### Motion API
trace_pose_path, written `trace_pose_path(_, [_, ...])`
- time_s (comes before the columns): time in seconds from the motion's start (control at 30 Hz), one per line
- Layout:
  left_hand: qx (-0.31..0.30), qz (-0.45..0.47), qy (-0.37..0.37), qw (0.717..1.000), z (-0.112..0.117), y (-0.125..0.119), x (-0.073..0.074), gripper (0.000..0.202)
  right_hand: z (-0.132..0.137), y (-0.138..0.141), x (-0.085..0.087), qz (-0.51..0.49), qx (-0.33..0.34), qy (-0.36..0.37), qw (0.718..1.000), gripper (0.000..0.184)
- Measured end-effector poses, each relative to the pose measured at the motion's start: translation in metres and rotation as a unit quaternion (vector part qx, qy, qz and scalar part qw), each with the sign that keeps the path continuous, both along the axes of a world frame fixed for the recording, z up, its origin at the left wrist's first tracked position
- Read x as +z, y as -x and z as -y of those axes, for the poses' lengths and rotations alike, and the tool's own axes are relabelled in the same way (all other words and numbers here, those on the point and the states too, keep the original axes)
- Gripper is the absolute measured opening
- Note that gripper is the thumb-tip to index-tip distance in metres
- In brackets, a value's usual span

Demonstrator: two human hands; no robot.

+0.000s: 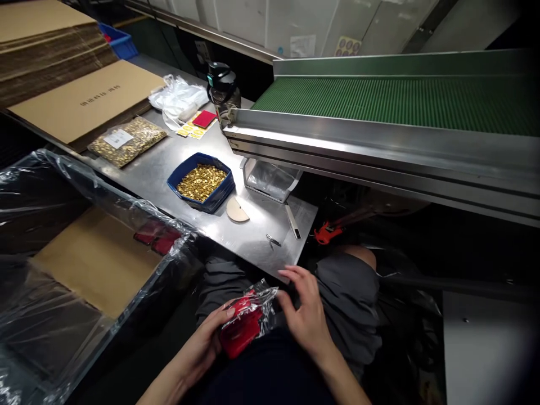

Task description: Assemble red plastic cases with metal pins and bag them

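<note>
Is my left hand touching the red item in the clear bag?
Touching. The head view shows the left hand gripping the red bagged item, thumb pressed on its top.

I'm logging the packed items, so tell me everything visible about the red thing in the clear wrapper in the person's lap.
The red item in a clear plastic wrapper looks small, flat and glossy, its exact shape blurred. The crinkled film reflects light and sticks out loose past its upper right end. It lies tilted over the lap, below the metal table's edge. The left hand grips its lower left side, thumb on top; the right hand touches the wrapper's loose end.
</note>
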State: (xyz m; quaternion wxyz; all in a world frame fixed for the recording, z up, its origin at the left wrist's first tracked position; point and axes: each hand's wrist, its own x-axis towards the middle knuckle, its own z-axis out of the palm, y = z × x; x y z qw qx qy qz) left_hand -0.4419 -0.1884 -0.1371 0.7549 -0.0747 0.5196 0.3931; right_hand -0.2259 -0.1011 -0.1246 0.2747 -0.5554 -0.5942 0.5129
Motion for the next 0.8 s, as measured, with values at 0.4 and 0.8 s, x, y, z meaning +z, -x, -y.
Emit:
trace_pose_path(0.4, [-0.029, -0.075, -0.281, 0.956, 0.019, 0.043, 0.046, 0.103, 0.002, 0.067, 0.023, -0.254, 0.201, 0.235, 0.917, 0.052])
trace_pose_path(0.8, [0.123, -0.196, -0.276, 0.933, 0.029, 0.1, 0.048, 0.096, -0.013, 0.141, 0.017, -0.38, 0.312, 0.467, 0.735, 0.054])
